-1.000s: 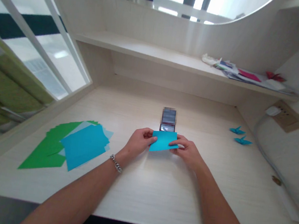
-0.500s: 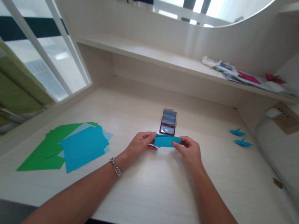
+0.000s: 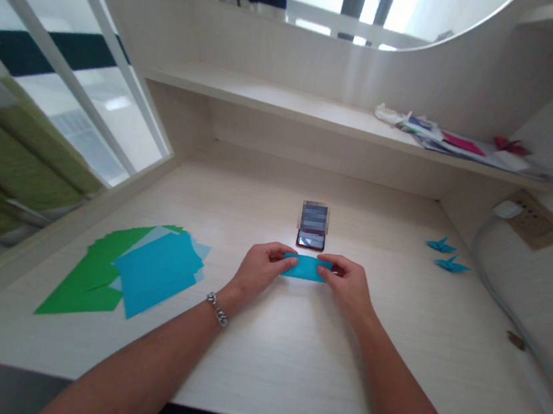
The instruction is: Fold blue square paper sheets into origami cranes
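A folded blue paper sheet [image 3: 305,268] lies low over the pale wooden desk [image 3: 288,356], held between both hands. My left hand [image 3: 259,269] pinches its left end with closed fingers; a metal bracelet sits on that wrist. My right hand [image 3: 347,284] pinches the right end, its fingers pressed down on the paper. Just behind the paper stands a phone [image 3: 312,225].
A fanned pile of blue and green sheets [image 3: 138,267] lies at the left. Two small blue folded paper figures [image 3: 447,255] sit at the right near a wall socket [image 3: 531,221] and cable. A shelf [image 3: 318,111] above holds papers and a red folded figure.
The blue sheet, a wide upright rectangle a second ago, has been folded into a narrow strip and lowered toward the desk. Both hands stayed on its ends.
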`<act>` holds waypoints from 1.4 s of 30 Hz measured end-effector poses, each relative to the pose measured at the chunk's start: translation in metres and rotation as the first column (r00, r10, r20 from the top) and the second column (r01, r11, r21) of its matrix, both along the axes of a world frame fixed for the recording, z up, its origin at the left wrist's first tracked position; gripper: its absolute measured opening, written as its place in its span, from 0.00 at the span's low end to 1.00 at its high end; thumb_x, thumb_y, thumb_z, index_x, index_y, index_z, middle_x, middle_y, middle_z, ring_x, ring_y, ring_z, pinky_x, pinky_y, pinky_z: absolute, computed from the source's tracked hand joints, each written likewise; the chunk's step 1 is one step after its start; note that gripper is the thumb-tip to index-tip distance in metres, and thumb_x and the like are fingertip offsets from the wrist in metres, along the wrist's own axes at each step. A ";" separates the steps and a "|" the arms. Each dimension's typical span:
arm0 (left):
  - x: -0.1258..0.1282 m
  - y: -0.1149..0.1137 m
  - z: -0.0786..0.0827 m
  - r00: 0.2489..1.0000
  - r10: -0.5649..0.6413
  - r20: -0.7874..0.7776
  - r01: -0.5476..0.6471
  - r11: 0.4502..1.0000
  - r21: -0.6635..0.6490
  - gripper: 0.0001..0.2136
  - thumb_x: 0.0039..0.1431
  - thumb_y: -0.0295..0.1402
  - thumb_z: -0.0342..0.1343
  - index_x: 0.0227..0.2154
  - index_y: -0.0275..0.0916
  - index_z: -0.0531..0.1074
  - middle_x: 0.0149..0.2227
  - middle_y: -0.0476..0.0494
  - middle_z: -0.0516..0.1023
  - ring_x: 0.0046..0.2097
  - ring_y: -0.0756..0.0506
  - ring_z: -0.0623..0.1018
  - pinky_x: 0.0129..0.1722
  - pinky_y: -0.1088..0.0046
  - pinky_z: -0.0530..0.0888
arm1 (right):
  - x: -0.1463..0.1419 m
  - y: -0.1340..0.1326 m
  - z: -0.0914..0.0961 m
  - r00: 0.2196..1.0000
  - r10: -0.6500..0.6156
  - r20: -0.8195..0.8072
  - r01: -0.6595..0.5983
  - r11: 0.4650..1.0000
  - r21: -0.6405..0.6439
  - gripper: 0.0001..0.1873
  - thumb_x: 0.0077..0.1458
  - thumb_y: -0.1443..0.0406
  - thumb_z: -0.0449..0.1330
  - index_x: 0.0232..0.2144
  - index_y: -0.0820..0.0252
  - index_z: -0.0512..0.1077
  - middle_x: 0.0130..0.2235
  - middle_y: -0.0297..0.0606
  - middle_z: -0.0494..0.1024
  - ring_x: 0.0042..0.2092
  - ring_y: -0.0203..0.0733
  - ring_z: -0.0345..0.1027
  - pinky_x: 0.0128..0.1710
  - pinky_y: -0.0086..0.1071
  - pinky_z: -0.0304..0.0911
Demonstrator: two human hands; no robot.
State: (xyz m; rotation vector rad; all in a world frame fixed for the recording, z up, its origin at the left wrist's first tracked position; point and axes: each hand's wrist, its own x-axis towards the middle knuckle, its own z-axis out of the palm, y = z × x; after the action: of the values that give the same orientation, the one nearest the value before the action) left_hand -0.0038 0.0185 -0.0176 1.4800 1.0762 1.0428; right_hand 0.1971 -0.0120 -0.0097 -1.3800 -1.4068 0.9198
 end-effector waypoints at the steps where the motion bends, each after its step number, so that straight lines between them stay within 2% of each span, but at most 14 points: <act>1: 0.000 0.000 0.001 1.000 0.002 -0.004 -0.002 1.000 0.006 0.13 0.49 0.38 0.62 0.36 0.35 0.77 0.33 0.41 0.80 0.34 0.45 0.78 0.32 0.72 0.74 | 0.000 0.000 -0.001 1.000 -0.004 0.000 0.004 1.000 -0.004 0.13 0.44 0.62 0.63 0.35 0.59 0.78 0.34 0.40 0.79 0.33 0.43 0.70 0.33 0.35 0.65; 12: 0.000 -0.001 0.002 1.000 0.018 0.007 -0.018 1.000 -0.007 0.14 0.48 0.39 0.63 0.35 0.35 0.77 0.31 0.41 0.80 0.32 0.45 0.78 0.30 0.72 0.74 | 0.003 0.004 -0.009 0.999 -0.009 -0.042 0.009 1.000 0.006 0.12 0.44 0.61 0.64 0.33 0.59 0.79 0.34 0.41 0.80 0.35 0.46 0.72 0.35 0.36 0.66; 21: 0.001 -0.001 0.001 0.999 0.031 0.020 -0.031 0.999 -0.025 0.14 0.46 0.40 0.63 0.33 0.35 0.77 0.29 0.42 0.80 0.30 0.46 0.77 0.27 0.73 0.72 | 0.003 0.003 -0.006 0.999 -0.012 -0.037 0.012 1.000 0.009 0.12 0.43 0.60 0.65 0.32 0.58 0.79 0.33 0.40 0.81 0.35 0.46 0.73 0.35 0.37 0.66; 25: 0.001 -0.001 0.000 0.999 0.033 0.025 -0.032 0.999 -0.024 0.14 0.47 0.40 0.63 0.33 0.34 0.77 0.28 0.43 0.79 0.29 0.47 0.76 0.27 0.74 0.71 | 0.002 0.002 -0.005 0.999 -0.015 -0.047 0.016 1.000 0.009 0.11 0.43 0.61 0.65 0.32 0.57 0.79 0.33 0.39 0.81 0.35 0.46 0.73 0.35 0.36 0.66; 32: 0.000 -0.004 0.006 1.000 0.004 0.002 -0.004 1.000 0.014 0.16 0.48 0.40 0.62 0.39 0.36 0.77 0.20 0.49 0.73 0.22 0.51 0.69 0.21 0.77 0.64 | 0.003 0.002 -0.005 0.999 -0.004 -0.038 0.005 1.000 0.021 0.12 0.44 0.60 0.65 0.32 0.57 0.79 0.34 0.40 0.81 0.37 0.47 0.73 0.36 0.37 0.66; 39: 0.001 -0.005 0.008 1.000 -0.006 0.022 0.006 1.000 -0.002 0.15 0.49 0.39 0.62 0.38 0.36 0.79 0.31 0.42 0.80 0.30 0.47 0.75 0.27 0.74 0.70 | 0.004 0.002 -0.005 1.000 0.005 -0.011 -0.005 1.000 0.022 0.11 0.45 0.61 0.64 0.34 0.56 0.79 0.36 0.39 0.81 0.38 0.47 0.73 0.37 0.37 0.66; 42: 0.001 -0.004 0.007 1.000 0.002 0.014 -0.002 1.000 -0.007 0.14 0.49 0.38 0.62 0.37 0.36 0.79 0.31 0.42 0.80 0.30 0.47 0.76 0.28 0.74 0.71 | 0.004 0.002 -0.004 1.000 0.012 -0.005 -0.012 1.000 0.023 0.10 0.45 0.62 0.64 0.33 0.56 0.79 0.36 0.39 0.81 0.38 0.47 0.72 0.37 0.36 0.66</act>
State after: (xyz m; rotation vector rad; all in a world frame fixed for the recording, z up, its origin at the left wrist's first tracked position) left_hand -0.0025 0.0140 -0.0102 1.4647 1.0706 1.0480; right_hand 0.2008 -0.0100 -0.0138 -1.3526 -1.4188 0.9113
